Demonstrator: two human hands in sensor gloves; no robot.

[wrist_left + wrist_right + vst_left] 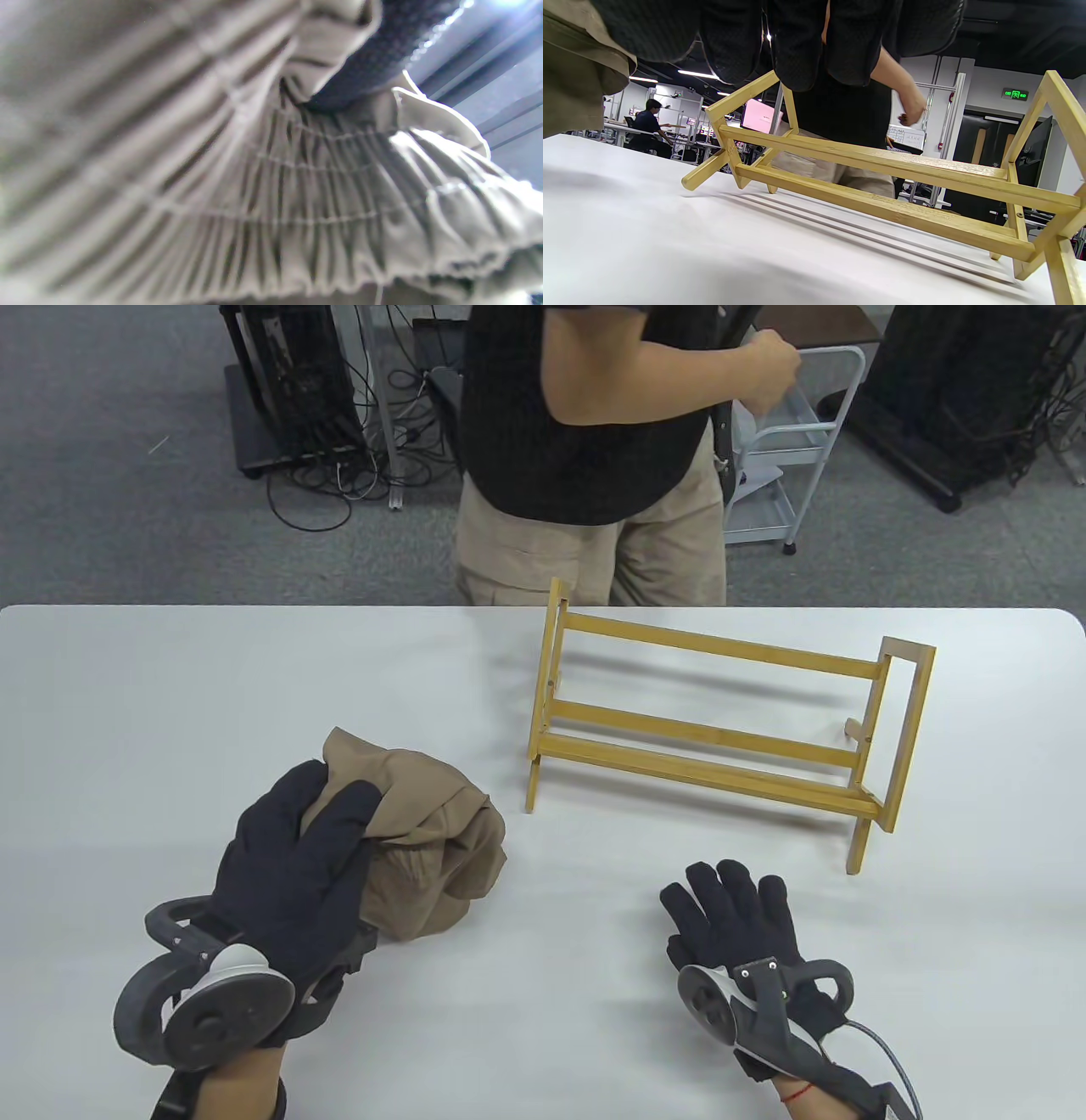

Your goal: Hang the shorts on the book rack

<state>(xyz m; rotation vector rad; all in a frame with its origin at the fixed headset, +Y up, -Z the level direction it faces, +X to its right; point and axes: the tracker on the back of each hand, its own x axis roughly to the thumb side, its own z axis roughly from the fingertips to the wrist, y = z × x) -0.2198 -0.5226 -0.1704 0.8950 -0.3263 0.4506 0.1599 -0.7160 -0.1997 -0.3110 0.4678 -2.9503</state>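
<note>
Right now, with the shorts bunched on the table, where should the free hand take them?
Likely the elastic waistband, gathered and ribbed in the left wrist view. The shorts lie crumpled under the left hand, so the right hand, resting open on the table, should come in from the bundle's right and pinch the band's far end to spread it for the rack.

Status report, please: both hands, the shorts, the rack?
Left hand grips bunched shorts on table. Right hand open, flat, holding nothing. Book rack upright, bare, nothing between it and shorts.

White table: crumpled tan shorts lie front-left; bamboo book rack stands right of centre, far side, apart from shorts. Right hand rests near front-right edge.
</note>
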